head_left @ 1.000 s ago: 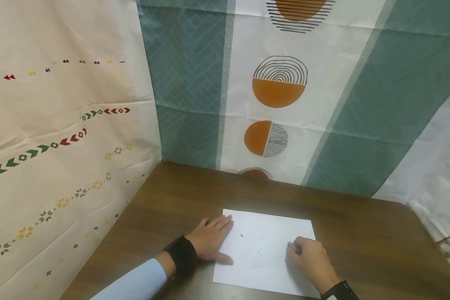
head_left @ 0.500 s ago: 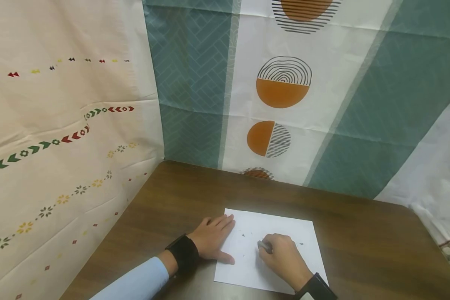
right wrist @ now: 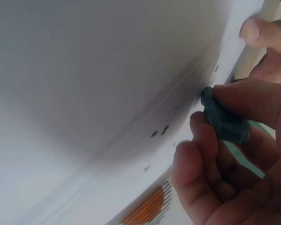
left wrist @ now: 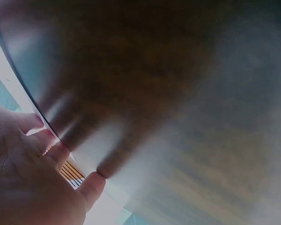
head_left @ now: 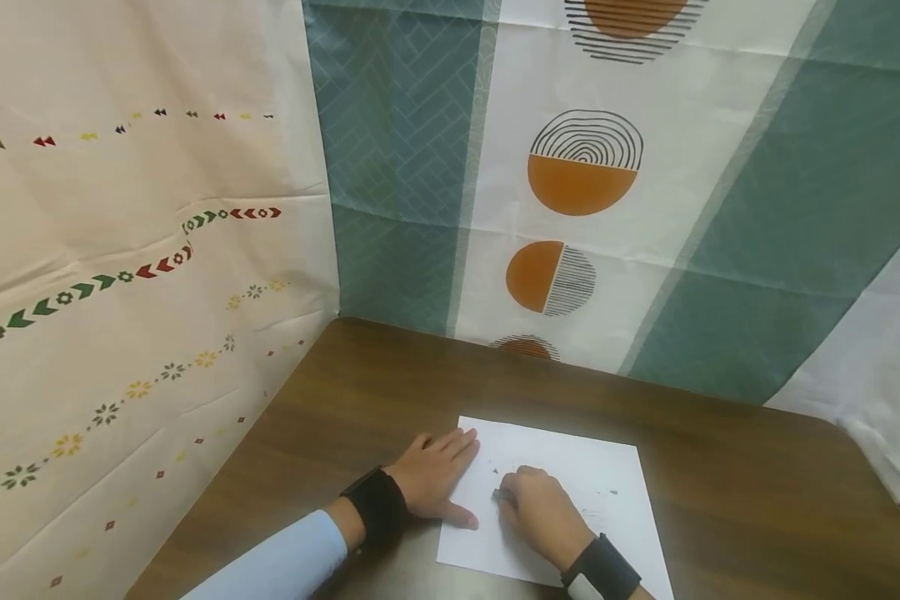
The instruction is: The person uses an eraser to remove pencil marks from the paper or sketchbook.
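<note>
A white sheet of paper [head_left: 600, 462] lies on the brown table. My left hand [head_left: 437, 479] rests flat on its left edge, fingers straight and thumb spread toward the front. My right hand [head_left: 543, 512] is over the middle of the sheet, thumb and fingers pinching a small dark green-grey eraser [right wrist: 229, 125]. The eraser's tip is right at the paper, close to the left hand's thumb. Faint grey streaks [right wrist: 150, 117] run across the sheet, with several dark crumbs [right wrist: 153, 134] scattered along them. Curled fingers hide part of the eraser.
The wooden table [head_left: 397, 375] ends at a patterned green and white curtain [head_left: 487, 167] behind. A cream cloth [head_left: 120, 292] with printed motifs hangs along the left side. Black bands [head_left: 378, 502] are on both wrists.
My right hand has moved left across the paper with the eraser, from near the right edge to near the left hand. The left hand stays on the sheet.
</note>
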`<action>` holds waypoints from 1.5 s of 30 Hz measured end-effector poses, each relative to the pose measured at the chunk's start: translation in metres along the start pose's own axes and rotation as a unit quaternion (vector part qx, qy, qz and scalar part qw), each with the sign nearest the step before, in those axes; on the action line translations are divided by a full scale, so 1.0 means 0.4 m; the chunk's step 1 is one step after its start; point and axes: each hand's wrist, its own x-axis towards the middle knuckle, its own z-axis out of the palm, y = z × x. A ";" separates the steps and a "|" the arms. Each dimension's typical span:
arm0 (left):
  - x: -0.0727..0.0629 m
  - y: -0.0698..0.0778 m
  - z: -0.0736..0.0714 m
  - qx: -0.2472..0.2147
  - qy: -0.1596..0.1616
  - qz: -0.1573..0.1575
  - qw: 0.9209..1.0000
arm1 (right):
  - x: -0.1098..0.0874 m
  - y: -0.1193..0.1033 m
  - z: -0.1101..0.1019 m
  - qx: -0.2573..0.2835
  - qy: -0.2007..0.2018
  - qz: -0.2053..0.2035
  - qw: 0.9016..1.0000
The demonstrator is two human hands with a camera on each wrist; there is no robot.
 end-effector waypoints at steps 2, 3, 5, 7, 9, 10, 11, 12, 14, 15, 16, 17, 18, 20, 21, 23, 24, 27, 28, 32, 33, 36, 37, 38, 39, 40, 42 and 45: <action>0.001 0.001 -0.002 0.005 0.002 0.000 1.000 | -0.011 -0.001 -0.008 -0.001 -0.012 -0.007 1.000; 0.002 0.001 -0.002 0.007 0.002 0.000 1.000 | -0.017 0.000 -0.011 0.000 -0.016 -0.012 1.000; 0.004 0.002 -0.003 0.006 0.002 0.000 1.000 | -0.029 0.002 -0.014 0.004 -0.022 -0.024 0.999; 0.005 0.003 -0.007 0.003 0.000 0.000 1.000 | -0.037 0.006 -0.014 0.009 -0.021 -0.035 0.999; 0.004 0.004 -0.012 0.002 -0.002 0.000 1.000 | -0.040 0.010 -0.009 0.023 -0.025 -0.037 0.999; 0.002 0.005 -0.015 0.002 -0.003 0.000 1.000 | -0.041 0.011 -0.006 0.030 -0.031 -0.037 0.998; 0.001 0.006 -0.018 0.003 -0.004 -0.001 1.000 | -0.042 0.011 -0.002 0.039 -0.038 -0.035 0.998; -0.001 0.006 -0.020 0.006 -0.004 -0.001 1.000 | -0.042 0.009 0.001 0.047 -0.043 -0.033 0.997; -0.004 0.008 -0.023 0.008 -0.005 -0.001 1.000 | -0.044 0.003 0.007 0.055 -0.051 -0.030 0.997; -0.005 0.008 -0.024 0.009 -0.004 0.000 1.000 | -0.046 -0.001 0.009 0.053 -0.051 -0.031 0.997; -0.006 0.009 -0.025 0.008 -0.002 0.001 1.000 | -0.046 -0.005 0.010 0.047 -0.048 -0.035 0.997; -0.006 0.009 -0.026 0.007 -0.001 0.001 1.000 | -0.046 -0.008 0.011 0.043 -0.042 -0.039 0.997; -0.007 0.009 -0.026 0.005 0.000 0.002 1.000 | -0.046 -0.011 0.011 0.034 -0.035 -0.043 0.998; -0.007 0.008 -0.025 0.001 0.000 0.003 1.000 | -0.047 -0.013 0.011 0.022 -0.029 -0.049 0.998; -0.007 0.008 -0.024 -0.002 -0.001 0.004 1.000 | -0.048 -0.012 0.011 0.018 -0.027 -0.050 0.998; -0.006 0.007 -0.021 -0.006 -0.005 0.003 1.000 | -0.050 -0.006 0.010 0.011 -0.024 -0.046 0.999; -0.005 0.007 -0.019 -0.007 -0.005 0.003 1.000 | -0.052 0.000 0.009 0.008 -0.021 -0.039 0.999; -0.002 0.006 -0.015 -0.010 -0.007 0.002 1.000 | -0.062 0.026 0.002 0.000 -0.004 -0.010 1.000; 0.000 0.006 -0.015 -0.011 -0.007 0.002 1.000 | -0.066 0.037 -0.002 -0.002 0.002 0.003 1.000; 0.001 0.007 -0.015 -0.015 -0.009 0.000 1.000 | -0.089 0.087 -0.024 -0.015 0.022 0.062 0.998; 0.001 0.007 -0.015 -0.016 -0.009 0.000 1.000 | -0.095 0.101 -0.031 -0.020 0.024 0.078 0.996; 0.000 0.009 -0.020 -0.018 -0.010 0.000 1.000 | -0.117 0.146 -0.057 -0.031 0.026 0.120 0.992; -0.001 0.009 -0.021 -0.018 -0.011 0.000 1.000 | -0.124 0.162 -0.066 -0.034 0.025 0.133 0.990; -0.001 0.009 -0.021 -0.018 -0.011 0.000 1.000 | -0.131 0.176 -0.074 -0.035 0.022 0.147 0.988; -0.002 0.008 -0.021 -0.016 -0.012 -0.001 1.000 | -0.138 0.190 -0.082 -0.037 0.020 0.159 0.986; -0.002 0.008 -0.021 -0.015 -0.013 -0.002 1.000 | -0.144 0.203 -0.088 -0.038 0.021 0.169 0.985; -0.002 0.007 -0.020 -0.012 -0.015 -0.003 1.000 | -0.154 0.223 -0.097 -0.041 0.018 0.188 0.981; -0.002 0.007 -0.018 -0.011 -0.014 -0.002 1.000 | -0.164 0.239 -0.104 -0.046 0.021 0.196 0.979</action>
